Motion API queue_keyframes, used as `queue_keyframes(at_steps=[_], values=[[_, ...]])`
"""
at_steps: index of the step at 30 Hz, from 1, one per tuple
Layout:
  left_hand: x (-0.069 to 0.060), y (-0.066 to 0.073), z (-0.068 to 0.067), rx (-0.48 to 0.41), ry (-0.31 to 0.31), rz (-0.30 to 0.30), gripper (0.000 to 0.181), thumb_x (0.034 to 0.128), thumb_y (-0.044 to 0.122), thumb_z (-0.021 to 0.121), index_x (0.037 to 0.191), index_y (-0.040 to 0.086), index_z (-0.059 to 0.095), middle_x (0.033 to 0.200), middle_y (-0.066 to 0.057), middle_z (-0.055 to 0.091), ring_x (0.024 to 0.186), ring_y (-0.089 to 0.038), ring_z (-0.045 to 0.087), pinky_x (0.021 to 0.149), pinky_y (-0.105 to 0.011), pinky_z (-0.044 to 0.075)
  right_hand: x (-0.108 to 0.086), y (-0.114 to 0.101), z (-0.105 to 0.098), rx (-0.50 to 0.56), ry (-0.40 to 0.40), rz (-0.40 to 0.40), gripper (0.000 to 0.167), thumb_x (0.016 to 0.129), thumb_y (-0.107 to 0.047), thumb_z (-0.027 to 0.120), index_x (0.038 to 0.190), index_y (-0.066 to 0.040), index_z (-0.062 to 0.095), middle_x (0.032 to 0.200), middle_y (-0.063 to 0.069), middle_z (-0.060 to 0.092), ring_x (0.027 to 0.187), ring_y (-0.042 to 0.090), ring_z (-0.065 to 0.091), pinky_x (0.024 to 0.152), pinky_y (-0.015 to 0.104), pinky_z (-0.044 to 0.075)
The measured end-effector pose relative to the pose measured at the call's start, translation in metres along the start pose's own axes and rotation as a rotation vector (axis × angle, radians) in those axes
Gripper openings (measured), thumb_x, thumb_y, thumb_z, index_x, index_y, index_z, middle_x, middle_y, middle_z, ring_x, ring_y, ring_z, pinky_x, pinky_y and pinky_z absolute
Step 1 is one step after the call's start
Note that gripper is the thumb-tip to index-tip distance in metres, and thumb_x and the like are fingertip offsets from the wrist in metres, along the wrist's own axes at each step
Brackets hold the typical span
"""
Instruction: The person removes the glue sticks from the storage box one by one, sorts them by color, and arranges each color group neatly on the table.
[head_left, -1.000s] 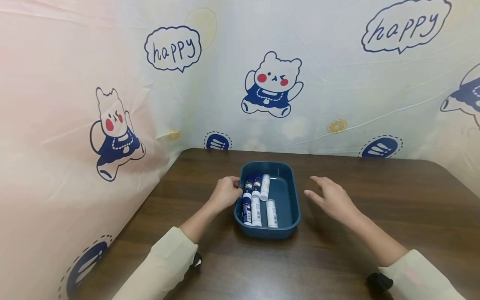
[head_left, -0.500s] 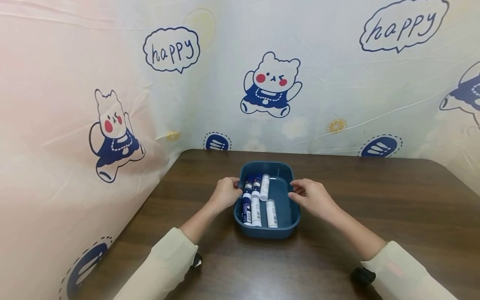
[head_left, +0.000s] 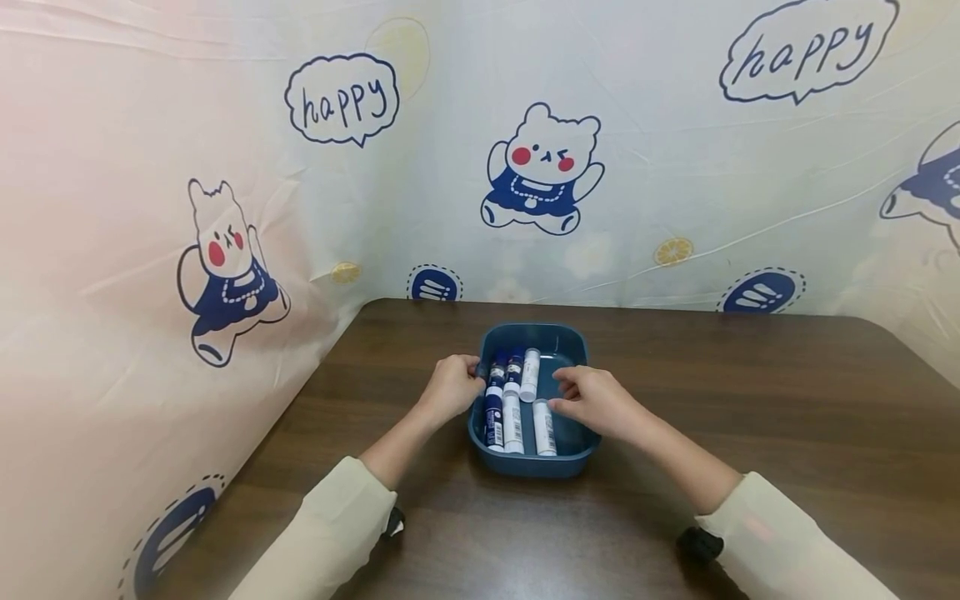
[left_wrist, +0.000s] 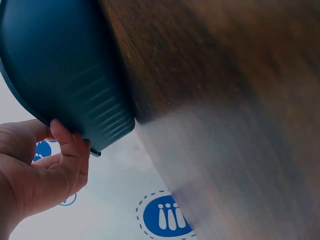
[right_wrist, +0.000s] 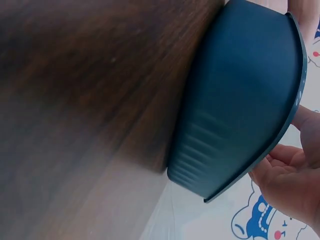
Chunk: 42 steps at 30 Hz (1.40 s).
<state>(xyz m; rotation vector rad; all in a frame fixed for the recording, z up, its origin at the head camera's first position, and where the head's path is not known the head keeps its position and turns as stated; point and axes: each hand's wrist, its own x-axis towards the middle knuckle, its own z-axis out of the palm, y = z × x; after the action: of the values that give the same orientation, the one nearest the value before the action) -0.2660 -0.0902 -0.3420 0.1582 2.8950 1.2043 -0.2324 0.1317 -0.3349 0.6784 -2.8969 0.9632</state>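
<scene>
A dark blue plastic bin [head_left: 577, 462] stands on the table. Inside it lie several short tubes that look like glue sticks, some white and some blue and white. My left hand [head_left: 452, 387] pinches the bin's left rim; the left wrist view shows its thumb and fingers at the edge of the bin wall [left_wrist: 75, 75]. Over the right half of the bin hovers my right hand [head_left: 600, 404], thumb and fingers bent and apart, holding nothing visible. Its thumb tip is close to the front right white glue stick [head_left: 544, 429]; another white glue stick [head_left: 529, 375] lies farther back.
The brown wooden table [head_left: 750, 417] extends around the bin on all sides. A printed cloth [head_left: 645, 167] with bears and "happy" bubbles hangs behind the table and along the left.
My right hand has moved left from beside the bin, over its right rim, to above the inside near the front right glue stick. The left hand and the bin stay in place.
</scene>
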Motion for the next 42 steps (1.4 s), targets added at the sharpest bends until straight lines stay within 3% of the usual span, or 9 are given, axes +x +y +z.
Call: queue_keyframes(at_steps=[10,14,20,28,35,42], values=[[0.001,-0.001,0.001,0.011,0.009,0.017,0.041,0.0858,0.003,0.057,0.125,-0.006,0.053,0.110,-0.016,0.061,0.081,-0.019,0.058,0.062,-0.025,0.050,0.003,-0.006,0.010,-0.063,-0.042,-0.030,0.044,0.082,-0.016,0.069,0.116,0.008,0.058,0.093,0.013,0.064,0.082,0.019,0.057,0.074,0.033,0.051],[0.001,-0.001,0.001,0.013,0.012,0.021,0.041,0.0851,0.002,0.057,0.125,-0.006,0.053,0.108,-0.015,0.061,0.081,-0.019,0.057,0.062,-0.025,0.049,0.004,-0.008,0.014,-0.100,-0.053,-0.044,0.043,0.081,-0.016,0.070,0.114,0.009,0.059,0.083,0.007,0.061,0.073,0.016,0.053,0.066,0.028,0.048],[0.001,0.000,0.000,0.002,0.006,0.008,0.042,0.0854,0.003,0.057,0.126,-0.006,0.053,0.109,-0.016,0.061,0.081,-0.019,0.057,0.062,-0.025,0.049,0.008,-0.012,0.017,-0.176,-0.096,0.005,0.039,0.081,-0.018,0.070,0.110,0.006,0.061,0.069,0.001,0.052,0.061,0.013,0.046,0.054,0.025,0.039],[0.001,0.000,0.000,-0.001,0.008,0.018,0.042,0.0849,0.002,0.057,0.126,-0.006,0.053,0.107,-0.015,0.062,0.078,-0.018,0.057,0.058,-0.024,0.048,0.010,-0.017,0.021,-0.253,-0.128,0.099,0.040,0.081,-0.023,0.070,0.108,0.006,0.063,0.092,0.013,0.064,0.075,0.019,0.054,0.071,0.035,0.049],[0.000,-0.001,-0.001,0.008,0.020,0.037,0.041,0.0837,0.001,0.057,0.124,-0.007,0.054,0.104,-0.015,0.062,0.077,-0.018,0.057,0.059,-0.024,0.047,0.011,-0.022,0.024,-0.276,-0.126,0.154,0.023,0.081,-0.024,0.070,0.082,-0.001,0.065,0.064,0.002,0.054,0.057,0.015,0.049,0.052,0.026,0.041],[0.000,-0.001,0.000,0.008,0.015,0.032,0.041,0.0843,0.001,0.057,0.124,-0.007,0.054,0.109,-0.016,0.062,0.080,-0.019,0.057,0.063,-0.025,0.049,0.009,-0.027,0.027,-0.293,-0.158,0.186,0.031,0.081,-0.028,0.070,0.062,-0.008,0.057,0.053,0.001,0.048,0.048,0.012,0.046,0.046,0.022,0.037]])
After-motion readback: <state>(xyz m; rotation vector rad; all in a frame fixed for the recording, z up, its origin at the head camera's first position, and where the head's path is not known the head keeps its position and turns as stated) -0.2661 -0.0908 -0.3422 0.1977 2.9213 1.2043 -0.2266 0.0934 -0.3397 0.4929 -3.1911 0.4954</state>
